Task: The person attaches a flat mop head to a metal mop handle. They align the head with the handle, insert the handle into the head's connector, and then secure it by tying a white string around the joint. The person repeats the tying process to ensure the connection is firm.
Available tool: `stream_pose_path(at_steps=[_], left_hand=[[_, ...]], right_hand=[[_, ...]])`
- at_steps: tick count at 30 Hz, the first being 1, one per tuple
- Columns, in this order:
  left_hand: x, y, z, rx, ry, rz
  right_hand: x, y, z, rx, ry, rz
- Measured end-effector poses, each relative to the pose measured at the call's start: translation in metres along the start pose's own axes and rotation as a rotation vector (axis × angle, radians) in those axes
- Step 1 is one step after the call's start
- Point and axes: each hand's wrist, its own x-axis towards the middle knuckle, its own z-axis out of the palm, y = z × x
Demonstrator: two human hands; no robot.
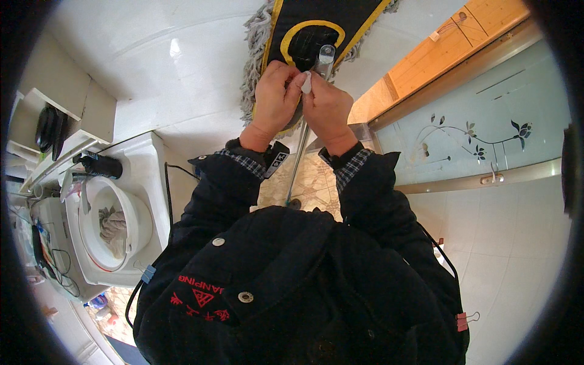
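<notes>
A wide flat mop head [359, 15], black with yellow edging and a grey fringe, stands raised at the top of the view, against white panelling. Just below its yellow ring, my two hands meet, thumbs and fingertips pinched together. Between them shows a small white scrap [306, 83], perhaps cloth or paper. My right hand [328, 112] grips it; my left hand [274, 100] is closed beside it, its fingertips partly hidden. A clear plastic piece [326, 56] with a rounded end lies over the mop head above my right hand. The metal mop pole [299, 159] runs down between my forearms.
On the left, a white bucket [139, 222] holding a greyish cloth stands in a washbasin [159, 182], beside a dark bottle [100, 165]. A shelf [76, 131] hangs above. To the right is a frosted glass door [474, 121] with a flower pattern, near wooden panelling [426, 52].
</notes>
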Motion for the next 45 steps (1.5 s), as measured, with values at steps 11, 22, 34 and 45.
stream_pose_path(at_steps=[11,22,34,45], left_hand=[[0.002,0.006,0.013,0.196,0.115,-0.180],[-0.015,-0.012,0.003,0.083,0.058,0.099],[-0.018,-0.022,0.015,0.113,0.220,0.327],[-0.005,-0.011,-0.003,0.097,0.064,0.273]], right_hand=[[0.000,-0.003,0.005,-0.015,-0.006,0.017],[0.002,-0.001,0.003,0.025,0.032,-0.018],[0.003,-0.002,0.002,0.015,0.004,-0.002],[0.002,-0.001,-0.003,0.050,-0.095,0.044]])
